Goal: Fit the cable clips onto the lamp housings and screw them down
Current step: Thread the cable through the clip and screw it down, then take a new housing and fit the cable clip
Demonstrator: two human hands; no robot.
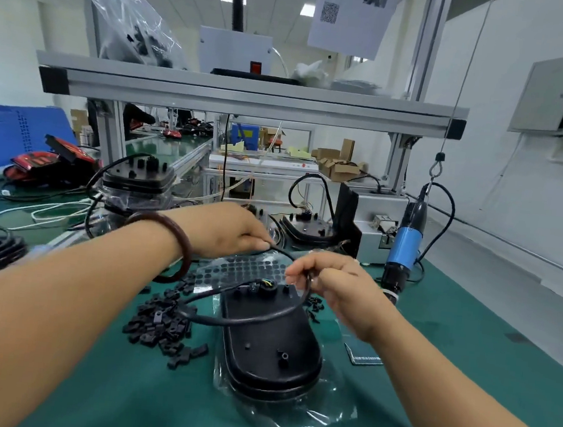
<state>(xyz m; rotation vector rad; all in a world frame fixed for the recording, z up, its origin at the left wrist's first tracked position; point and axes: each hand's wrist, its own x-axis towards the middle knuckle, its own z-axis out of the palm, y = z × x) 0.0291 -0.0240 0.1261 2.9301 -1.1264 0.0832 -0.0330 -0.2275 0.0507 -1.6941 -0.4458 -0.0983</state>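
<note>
Nearest on the green bench mat [433, 331], one black lamp housing [271, 343] lies back-up on a clear plastic bag [288, 417], lengthwise away from the person. No clip is seen fitted on it. Its black cable [249, 320] leaves the socket at the far end of the housing, loops out to the left, crosses back over the housing and rises to the hands.

Just left of the housing lies a loose pile of black cable clips [163, 322]; a few more lie at its far right corner. A small dark packet [364, 357] rests on the mat to the right.

The right hand [338, 287] hangs above the far end of the housing, fingers curled, pinching the cable between thumb and fingertips. The left hand [230, 230], slightly farther and to the left, pinches the same cable a short way along; a dark bangle [176, 237] sits on that wrist. Under the hands lies a clear sheet of round black pads [244, 268].

Farther right, a blue electric screwdriver [404, 245] hangs from a hook, tip near the mat, beside a grey screw feeder [372, 218]. Behind the hands stand more black housings: one [306, 229] by the feeder, a stack [139, 179] to the left. Red lamp units [47, 163] lie at the far left. An aluminium shelf [250, 96] spans the bench above, carrying a plastic bag of black parts [136, 27].
</note>
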